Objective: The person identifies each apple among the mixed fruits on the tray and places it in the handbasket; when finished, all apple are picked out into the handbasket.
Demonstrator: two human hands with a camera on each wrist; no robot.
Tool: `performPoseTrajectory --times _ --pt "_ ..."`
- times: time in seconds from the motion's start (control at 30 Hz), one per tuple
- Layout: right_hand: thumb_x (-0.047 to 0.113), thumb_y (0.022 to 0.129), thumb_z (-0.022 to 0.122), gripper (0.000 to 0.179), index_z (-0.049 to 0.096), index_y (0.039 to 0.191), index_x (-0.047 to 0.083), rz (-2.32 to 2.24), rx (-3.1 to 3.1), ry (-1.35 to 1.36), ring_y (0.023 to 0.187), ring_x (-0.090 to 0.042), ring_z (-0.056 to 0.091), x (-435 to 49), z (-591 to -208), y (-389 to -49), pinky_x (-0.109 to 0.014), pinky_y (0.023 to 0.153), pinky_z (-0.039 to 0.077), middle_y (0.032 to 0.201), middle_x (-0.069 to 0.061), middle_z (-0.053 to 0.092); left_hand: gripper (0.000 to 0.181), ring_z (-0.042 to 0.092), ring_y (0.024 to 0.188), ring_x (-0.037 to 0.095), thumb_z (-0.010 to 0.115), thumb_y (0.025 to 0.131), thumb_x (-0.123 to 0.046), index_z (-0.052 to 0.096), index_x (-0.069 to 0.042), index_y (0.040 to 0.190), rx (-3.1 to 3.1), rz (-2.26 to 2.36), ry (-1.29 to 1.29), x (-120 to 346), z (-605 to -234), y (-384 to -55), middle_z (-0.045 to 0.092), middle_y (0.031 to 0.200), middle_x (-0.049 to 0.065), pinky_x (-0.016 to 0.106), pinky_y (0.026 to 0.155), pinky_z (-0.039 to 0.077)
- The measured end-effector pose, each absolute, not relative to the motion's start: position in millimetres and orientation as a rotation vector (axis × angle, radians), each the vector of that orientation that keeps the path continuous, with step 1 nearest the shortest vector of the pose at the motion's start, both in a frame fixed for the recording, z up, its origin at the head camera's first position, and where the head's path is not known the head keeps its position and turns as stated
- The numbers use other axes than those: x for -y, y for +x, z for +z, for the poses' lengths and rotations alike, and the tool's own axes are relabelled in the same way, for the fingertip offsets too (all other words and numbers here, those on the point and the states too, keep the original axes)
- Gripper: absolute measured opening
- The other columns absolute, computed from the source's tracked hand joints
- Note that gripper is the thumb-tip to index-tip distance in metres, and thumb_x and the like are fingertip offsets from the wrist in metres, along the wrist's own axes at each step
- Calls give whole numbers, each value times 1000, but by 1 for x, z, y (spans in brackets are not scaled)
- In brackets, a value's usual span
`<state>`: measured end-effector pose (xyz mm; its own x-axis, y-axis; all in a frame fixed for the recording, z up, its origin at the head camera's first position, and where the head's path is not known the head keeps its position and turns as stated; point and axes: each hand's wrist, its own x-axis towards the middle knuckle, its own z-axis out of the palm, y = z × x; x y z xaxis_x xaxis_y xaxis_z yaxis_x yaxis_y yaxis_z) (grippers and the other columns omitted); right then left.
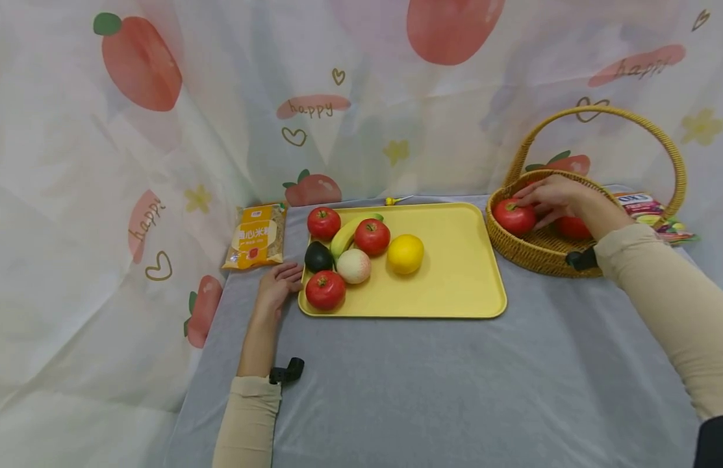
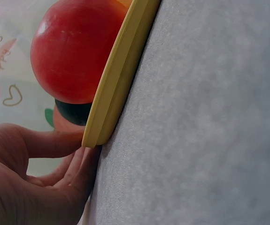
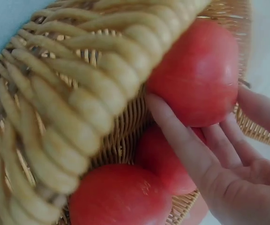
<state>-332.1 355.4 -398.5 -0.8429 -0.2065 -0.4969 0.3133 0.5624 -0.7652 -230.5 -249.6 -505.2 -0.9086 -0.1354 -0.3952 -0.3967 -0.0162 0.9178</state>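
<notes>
In the basket [image 1: 527, 257], my right hand [image 1: 557, 198] holds a red apple [image 1: 515, 217], its thumb and fingers spread around the fruit in the right wrist view. More red apples lie below it, one [image 3: 120, 197] close to the woven wall. My left hand [image 1: 276, 286] is at the left edge of the yellow tray [image 1: 455, 286], pinching the rim between thumb and fingers in the left wrist view. On the tray's left half sit red apples [image 1: 326, 290], a banana [image 1: 342, 239], a dark green avocado [image 1: 318, 257], a pale peach [image 1: 354, 266] and a yellow lemon [image 1: 405, 254].
An orange food packet [image 1: 257, 237] lies behind the left hand. Behind the basket is a colourful packet [image 1: 642, 207], partly hidden by the right arm. The tall basket handle [image 1: 679, 156] arches over that arm. A small yellow item [image 1: 390, 201] lies at the tray's back edge.
</notes>
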Motion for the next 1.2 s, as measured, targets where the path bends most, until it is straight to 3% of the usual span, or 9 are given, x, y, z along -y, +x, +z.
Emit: performPoseTrajectory --times 0.13,0.27,0.4,0.63,0.73,0.83,0.93,1.2 --pt "27 109 55 60 37 156 -6 -1227 -2279 104 119 -35 59 -356 -397 -331 -55 92 59 155 -34 37 63 59 135 26 66 91 14 51 -4 149 -2064 2032 -566 249 -504 -231 61 146 15 40 113 46" --pt "31 110 52 60 39 156 -5 -1199 -2311 87 132 -47 49 -357 -394 -328 -56 96 57 155 -29 42 62 59 134 26 66 91 14 51 -4 149 -2061 2031 -573 249 -504 -231 61 146 15 40 113 46" --pt "33 109 55 59 46 152 -5 -1229 -2315 108 126 -43 55 -358 -389 -324 -57 95 57 149 -25 49 62 59 134 26 65 91 14 51 -4 149 -2064 2032 -568 248 -504 -231 61 146 15 40 114 46" --pt "30 109 54 55 46 145 -11 -1297 -2265 158 114 -37 62 -354 -386 -317 -58 90 59 158 -36 29 62 59 135 26 65 91 14 51 -4 149 -2056 2030 -564 249 -503 -229 61 147 15 40 114 46" --pt "30 108 58 54 49 142 -11 -1332 -2294 150 107 -31 67 -350 -387 -316 -57 88 60 148 -33 45 62 59 135 26 65 91 14 51 -4 149 -2055 2030 -567 249 -503 -229 60 147 15 40 114 46" --pt "29 106 62 48 56 134 -10 -1375 -2323 151 97 -25 72 -347 -389 -318 -55 85 61 122 -18 66 62 59 134 26 65 91 14 51 -4 149 -2054 2027 -578 250 -503 -229 61 146 14 40 113 46" --pt "28 104 64 43 61 128 -8 -1394 -2342 158 91 -23 74 -345 -391 -319 -54 81 63 104 -3 71 62 59 134 25 65 91 14 52 -4 149 -2053 2027 -581 250 -504 -229 61 146 15 39 113 47" --pt "26 106 60 49 55 138 -11 -1397 -2324 142 94 -23 73 -346 -387 -315 -55 84 62 114 -8 67 62 58 136 28 64 92 15 50 -2 150 -2067 2048 -531 250 -504 -229 60 147 17 40 113 46"
